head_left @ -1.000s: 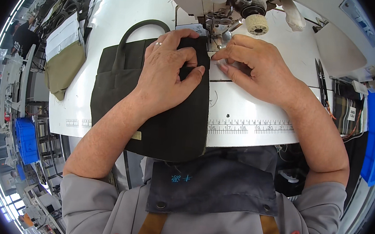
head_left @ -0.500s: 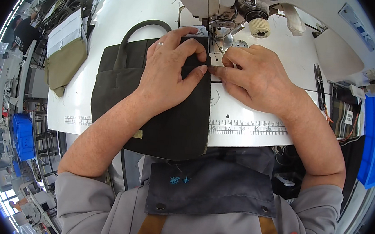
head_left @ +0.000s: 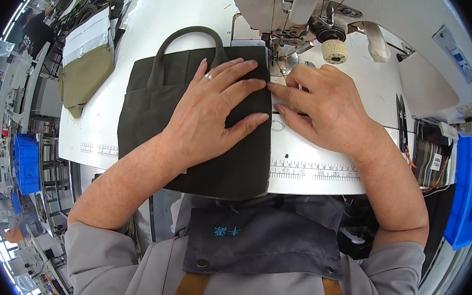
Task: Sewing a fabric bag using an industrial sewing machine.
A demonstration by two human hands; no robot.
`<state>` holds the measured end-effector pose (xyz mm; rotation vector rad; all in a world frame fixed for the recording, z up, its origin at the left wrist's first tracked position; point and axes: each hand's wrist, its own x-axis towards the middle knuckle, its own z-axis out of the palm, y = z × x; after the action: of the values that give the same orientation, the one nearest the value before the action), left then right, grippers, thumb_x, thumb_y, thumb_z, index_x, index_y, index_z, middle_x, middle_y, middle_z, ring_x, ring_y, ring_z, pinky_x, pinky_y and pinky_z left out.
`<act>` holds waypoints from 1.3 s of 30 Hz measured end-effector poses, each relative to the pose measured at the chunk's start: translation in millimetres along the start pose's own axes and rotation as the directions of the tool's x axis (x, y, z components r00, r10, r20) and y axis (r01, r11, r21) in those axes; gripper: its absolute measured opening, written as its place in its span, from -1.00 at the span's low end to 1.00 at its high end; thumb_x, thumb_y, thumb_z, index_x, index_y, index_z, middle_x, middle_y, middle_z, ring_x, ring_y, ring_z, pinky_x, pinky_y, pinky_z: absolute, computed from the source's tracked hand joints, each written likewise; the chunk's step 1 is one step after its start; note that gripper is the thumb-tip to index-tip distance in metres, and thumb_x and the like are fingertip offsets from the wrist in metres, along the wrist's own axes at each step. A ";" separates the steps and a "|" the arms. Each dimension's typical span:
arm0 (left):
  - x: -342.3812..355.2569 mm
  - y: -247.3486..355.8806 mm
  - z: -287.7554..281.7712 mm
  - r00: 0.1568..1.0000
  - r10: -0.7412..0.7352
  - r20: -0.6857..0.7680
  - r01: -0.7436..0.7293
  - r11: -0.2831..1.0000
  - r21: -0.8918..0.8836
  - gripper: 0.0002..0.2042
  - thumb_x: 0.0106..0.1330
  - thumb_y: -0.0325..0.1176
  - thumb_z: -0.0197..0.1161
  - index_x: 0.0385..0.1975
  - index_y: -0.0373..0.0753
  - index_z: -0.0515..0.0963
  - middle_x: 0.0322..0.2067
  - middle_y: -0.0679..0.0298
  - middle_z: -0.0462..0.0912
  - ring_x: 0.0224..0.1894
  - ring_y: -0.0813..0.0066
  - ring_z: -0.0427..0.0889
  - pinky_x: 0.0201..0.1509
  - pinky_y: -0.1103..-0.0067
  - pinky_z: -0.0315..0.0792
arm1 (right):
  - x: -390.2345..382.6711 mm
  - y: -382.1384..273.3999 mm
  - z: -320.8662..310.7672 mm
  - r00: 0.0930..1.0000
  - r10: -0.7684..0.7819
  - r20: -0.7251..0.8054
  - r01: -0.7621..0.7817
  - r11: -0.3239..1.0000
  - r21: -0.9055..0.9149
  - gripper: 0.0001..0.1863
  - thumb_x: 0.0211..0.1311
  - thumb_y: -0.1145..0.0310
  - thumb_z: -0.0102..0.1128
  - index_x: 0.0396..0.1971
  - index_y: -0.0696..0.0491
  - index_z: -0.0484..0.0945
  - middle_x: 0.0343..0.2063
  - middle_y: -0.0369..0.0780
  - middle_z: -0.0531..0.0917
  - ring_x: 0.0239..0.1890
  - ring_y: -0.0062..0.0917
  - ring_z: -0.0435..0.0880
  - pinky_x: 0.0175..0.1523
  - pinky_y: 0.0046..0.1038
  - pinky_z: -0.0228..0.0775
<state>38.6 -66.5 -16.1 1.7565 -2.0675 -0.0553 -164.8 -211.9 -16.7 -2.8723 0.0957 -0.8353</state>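
Note:
A dark olive fabric bag piece point(head_left: 223, 168) with a looped handle point(head_left: 192, 29) lies flat on the white sewing table. My left hand point(head_left: 212, 98) rests on it with fingers spread, pressing near its right edge. At that edge, my right hand point(head_left: 328, 102) touches the fabric with its index fingertip. A gap shows between that finger and the thumb, while its other fingers curl. Just beyond the hands, the bag's top right corner lies by the needle area of a sewing machine point(head_left: 289, 41).
A ruler strip point(head_left: 317, 171) runs along the table's near edge. Black scissors point(head_left: 400, 119) lie at the right, near striped fabric point(head_left: 432, 154) and a blue bin point(head_left: 468, 193). On the left lies an olive and white fabric piece point(head_left: 89, 69). A person point(head_left: 36, 32) is farther off.
My left hand has flattened, its thumb moving away from the edge toward me. My right thumb and index finger have parted. The bag piece appears slightly farther right in the picture.

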 end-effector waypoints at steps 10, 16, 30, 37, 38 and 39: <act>32.1 -18.2 11.0 0.998 0.014 -0.068 -0.013 1.000 0.015 -0.54 0.37 -0.10 0.38 0.18 -0.19 0.59 0.32 0.09 0.51 0.37 0.04 0.49 0.50 -0.06 0.20 | 0.4 8.2 4.1 0.984 0.174 0.032 -0.170 0.981 -0.089 -0.64 0.21 0.23 0.37 -0.02 0.03 0.73 -0.31 -0.27 0.69 -0.23 -0.32 0.67 -0.10 -0.26 0.46; 36.4 -22.7 10.8 0.998 0.034 -0.060 -0.032 0.999 0.028 -0.54 0.39 -0.08 0.37 0.18 -0.18 0.59 0.30 0.06 0.52 0.35 0.03 0.51 0.49 -0.05 0.22 | 2.4 6.8 2.2 0.976 0.211 0.048 -0.203 0.970 -0.135 -0.65 0.24 0.20 0.35 -0.02 0.01 0.74 -0.36 -0.27 0.71 -0.28 -0.33 0.70 -0.14 -0.26 0.47; 40.2 -26.9 8.5 0.998 0.045 -0.042 -0.043 0.998 0.036 -0.53 0.39 -0.08 0.37 0.20 -0.18 0.60 0.33 0.07 0.51 0.40 0.05 0.46 0.52 -0.03 0.18 | 3.9 4.7 3.8 0.969 0.244 0.041 -0.233 0.955 -0.185 -0.66 0.28 0.15 0.33 -0.03 -0.02 0.74 -0.38 -0.28 0.68 -0.33 -0.32 0.72 -0.17 -0.22 0.54; 36.7 -24.4 6.9 0.999 0.037 -0.013 -0.036 0.999 0.040 -0.51 0.40 -0.08 0.35 0.25 -0.16 0.57 0.34 0.07 0.50 0.46 0.10 0.39 0.55 -0.03 0.14 | 0.5 5.9 2.7 0.973 0.229 0.033 -0.222 0.965 -0.142 -0.73 0.28 0.19 0.34 -0.10 -0.02 0.76 -0.41 -0.26 0.66 -0.35 -0.30 0.72 -0.25 -0.22 0.56; 37.2 -24.1 7.0 0.999 0.039 -0.013 -0.038 0.998 0.041 -0.51 0.40 -0.08 0.35 0.25 -0.16 0.57 0.34 0.07 0.50 0.46 0.10 0.39 0.55 -0.03 0.14 | 0.1 6.2 2.9 0.973 0.231 0.031 -0.225 0.965 -0.132 -0.74 0.28 0.20 0.35 -0.11 -0.02 0.77 -0.41 -0.25 0.66 -0.36 -0.30 0.72 -0.27 -0.22 0.55; 37.6 -24.0 7.4 0.999 0.037 -0.010 -0.036 0.999 0.041 -0.51 0.41 -0.08 0.34 0.26 -0.16 0.56 0.35 0.07 0.50 0.46 0.10 0.39 0.55 -0.02 0.13 | 0.1 6.7 2.9 0.972 0.231 0.029 -0.225 0.965 -0.133 -0.74 0.28 0.20 0.35 -0.11 -0.02 0.77 -0.41 -0.25 0.66 -0.36 -0.30 0.72 -0.27 -0.22 0.55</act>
<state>54.4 -108.8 -19.1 1.7385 -2.1064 0.0066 -163.3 -218.1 -20.1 -2.9205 0.4833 -0.7449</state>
